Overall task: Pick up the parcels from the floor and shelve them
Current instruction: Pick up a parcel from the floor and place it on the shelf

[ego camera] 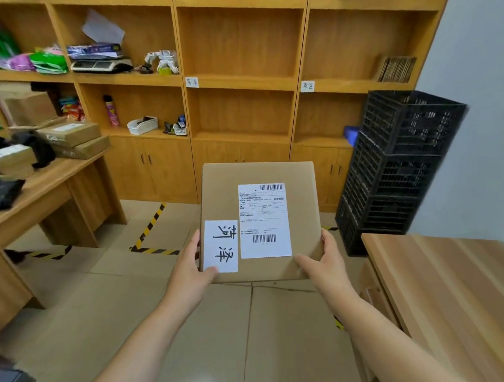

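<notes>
A flat brown cardboard parcel (223,193) is held in the air in front of me, above the tiled floor. It carries a white shipping label with barcodes and a white sticker with handwritten characters. My left hand (190,266) grips its near left corner, thumb on the sticker. My right hand (327,260) grips its near right corner. Beyond the parcel stands the wooden shelf unit (241,82), its middle compartments bare, with small name tags on the shelf edges.
A wooden desk (49,190) at left holds several cardboard boxes and dark bags. Stacked black plastic crates (394,163) stand at right by the wall. A wooden table top (454,289) is at near right. Yellow-black tape (150,227) marks the floor.
</notes>
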Available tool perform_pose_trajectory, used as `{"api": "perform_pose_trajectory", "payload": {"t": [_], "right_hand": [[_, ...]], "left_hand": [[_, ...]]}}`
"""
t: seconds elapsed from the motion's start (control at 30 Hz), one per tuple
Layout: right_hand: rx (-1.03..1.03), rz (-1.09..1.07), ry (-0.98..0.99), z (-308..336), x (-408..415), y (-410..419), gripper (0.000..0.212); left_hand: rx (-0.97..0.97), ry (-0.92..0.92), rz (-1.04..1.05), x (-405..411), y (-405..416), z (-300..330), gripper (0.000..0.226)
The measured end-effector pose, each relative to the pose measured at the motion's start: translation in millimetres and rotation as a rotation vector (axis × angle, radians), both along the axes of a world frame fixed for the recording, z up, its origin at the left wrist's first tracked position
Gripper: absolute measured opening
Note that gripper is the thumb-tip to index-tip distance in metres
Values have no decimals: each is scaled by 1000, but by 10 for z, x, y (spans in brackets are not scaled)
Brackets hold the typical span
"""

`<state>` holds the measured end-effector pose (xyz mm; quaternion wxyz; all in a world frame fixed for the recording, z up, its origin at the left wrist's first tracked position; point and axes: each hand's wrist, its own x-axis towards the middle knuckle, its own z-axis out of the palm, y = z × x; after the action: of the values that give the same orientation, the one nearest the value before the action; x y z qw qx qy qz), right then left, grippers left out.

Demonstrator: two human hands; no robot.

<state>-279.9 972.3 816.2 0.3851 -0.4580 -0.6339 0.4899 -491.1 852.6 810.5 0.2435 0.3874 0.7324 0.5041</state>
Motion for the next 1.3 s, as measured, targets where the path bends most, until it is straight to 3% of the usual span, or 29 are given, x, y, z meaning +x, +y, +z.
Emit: {"api": "perform_pose_trajectory", "payload": {"t": [0.27,0.53,0.8,1.3], "right_hand": [[164,42,-106,71,-736,1033,82],[381,45,-406,91,-1750,2066,63],[329,28,-348,191,-2881,3207,58],[291,74,-251,-30,-4017,5590,55]], "left_hand": [[36,-8,44,-605,1039,27,83],[123,13,13,-1615,2228,-14,76],[132,18,-82,-2861,3493,79,70],[118,-18,-115,-4011,5759,17,76]]}}
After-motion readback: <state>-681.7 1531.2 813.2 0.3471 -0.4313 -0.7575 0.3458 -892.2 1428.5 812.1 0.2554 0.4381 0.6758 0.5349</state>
